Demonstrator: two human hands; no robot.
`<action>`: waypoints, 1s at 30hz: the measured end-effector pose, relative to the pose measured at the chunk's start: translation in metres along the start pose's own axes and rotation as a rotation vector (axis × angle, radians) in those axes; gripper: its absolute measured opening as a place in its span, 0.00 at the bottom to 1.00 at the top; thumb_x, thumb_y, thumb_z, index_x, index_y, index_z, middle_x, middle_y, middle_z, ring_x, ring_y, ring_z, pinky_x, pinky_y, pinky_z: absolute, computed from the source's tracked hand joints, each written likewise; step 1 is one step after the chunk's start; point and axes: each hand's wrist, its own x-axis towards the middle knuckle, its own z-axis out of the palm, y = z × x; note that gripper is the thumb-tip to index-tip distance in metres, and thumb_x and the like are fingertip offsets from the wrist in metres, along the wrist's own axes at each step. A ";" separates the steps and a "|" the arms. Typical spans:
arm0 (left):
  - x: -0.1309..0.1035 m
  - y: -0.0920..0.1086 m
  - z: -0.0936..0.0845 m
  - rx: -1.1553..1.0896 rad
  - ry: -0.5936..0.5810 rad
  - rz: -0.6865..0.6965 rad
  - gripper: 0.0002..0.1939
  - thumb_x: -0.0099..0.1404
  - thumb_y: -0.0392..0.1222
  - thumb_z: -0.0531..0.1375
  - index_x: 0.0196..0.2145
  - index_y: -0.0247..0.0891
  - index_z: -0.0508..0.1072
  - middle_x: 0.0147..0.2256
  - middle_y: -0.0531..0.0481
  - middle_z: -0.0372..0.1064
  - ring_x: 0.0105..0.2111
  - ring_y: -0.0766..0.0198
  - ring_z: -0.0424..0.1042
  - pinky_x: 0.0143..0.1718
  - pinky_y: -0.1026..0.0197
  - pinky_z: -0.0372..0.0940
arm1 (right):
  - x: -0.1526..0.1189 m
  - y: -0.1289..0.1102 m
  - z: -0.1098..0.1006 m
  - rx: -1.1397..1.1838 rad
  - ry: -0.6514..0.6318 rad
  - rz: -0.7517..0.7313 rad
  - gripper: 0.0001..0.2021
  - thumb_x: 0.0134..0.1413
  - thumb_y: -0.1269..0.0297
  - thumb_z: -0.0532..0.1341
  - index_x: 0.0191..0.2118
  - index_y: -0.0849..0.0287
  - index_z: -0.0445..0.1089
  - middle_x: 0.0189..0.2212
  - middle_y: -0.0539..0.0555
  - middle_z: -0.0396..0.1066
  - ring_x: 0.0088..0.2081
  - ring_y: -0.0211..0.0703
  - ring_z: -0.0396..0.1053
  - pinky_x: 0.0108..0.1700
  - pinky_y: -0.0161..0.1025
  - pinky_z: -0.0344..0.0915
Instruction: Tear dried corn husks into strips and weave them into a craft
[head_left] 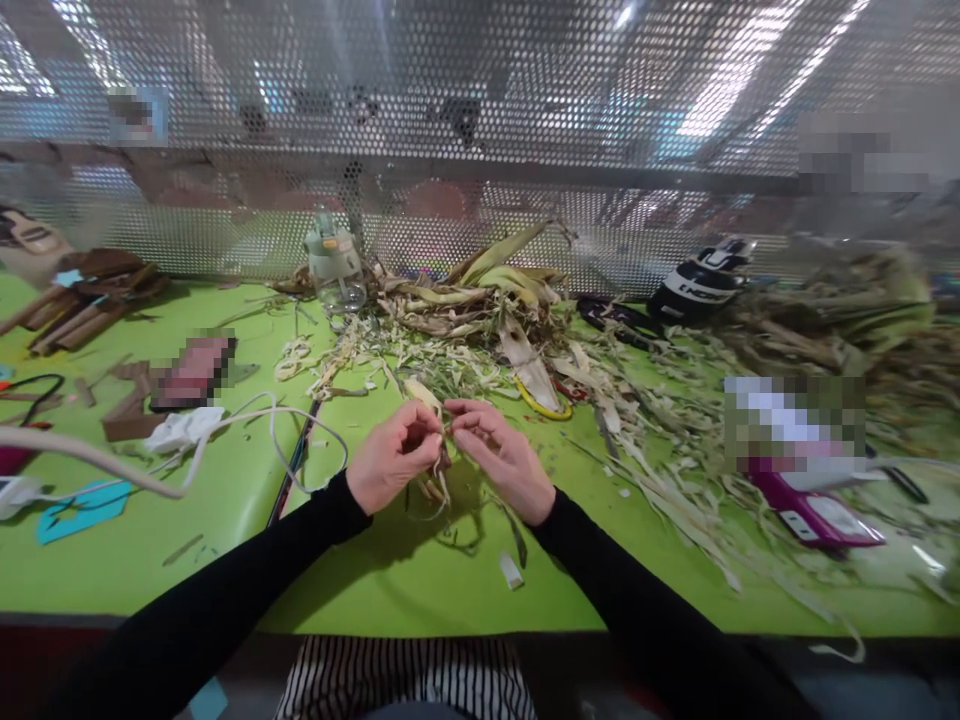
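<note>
The left hand (pixel 396 455) pinches a small bundle of dry husk strips (pixel 436 488) that trails below its fingertips. The right hand (pixel 504 462) curls close beside the bundle; whether it grips cannot be told. Beneath both hands lies a green worktop (pixel 360 600), strewn beyond them with husk scraps (pixel 442 352); farther off stands a perforated metal screen (pixel 525 60).

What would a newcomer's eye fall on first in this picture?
Probably the bright green table, with a tangled heap of husk-like leaves at its far middle, before a perforated screen. Next, near the centre, the left hand pinching pale strands, with the right hand close beside it.
</note>
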 end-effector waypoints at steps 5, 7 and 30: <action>-0.001 0.001 0.001 -0.061 0.010 -0.057 0.12 0.61 0.47 0.58 0.35 0.38 0.61 0.23 0.57 0.64 0.20 0.71 0.65 0.24 0.66 0.65 | 0.000 0.003 0.002 -0.005 0.011 -0.006 0.06 0.53 0.62 0.62 0.36 0.57 0.72 0.50 0.57 0.67 0.52 0.46 0.65 0.55 0.49 0.60; -0.001 0.002 0.001 -0.091 -0.009 -0.075 0.13 0.60 0.48 0.58 0.37 0.38 0.61 0.23 0.57 0.64 0.19 0.72 0.65 0.23 0.66 0.66 | 0.000 0.003 0.003 0.021 0.022 -0.010 0.06 0.52 0.62 0.63 0.36 0.56 0.72 0.49 0.57 0.67 0.52 0.45 0.65 0.55 0.49 0.60; 0.000 0.013 -0.003 -0.196 -0.103 -0.096 0.16 0.59 0.50 0.61 0.35 0.38 0.60 0.22 0.59 0.65 0.13 0.73 0.65 0.15 0.70 0.61 | -0.002 -0.006 -0.011 -0.134 -0.034 -0.149 0.01 0.55 0.69 0.58 0.33 0.57 0.67 0.52 0.56 0.64 0.55 0.46 0.61 0.56 0.51 0.56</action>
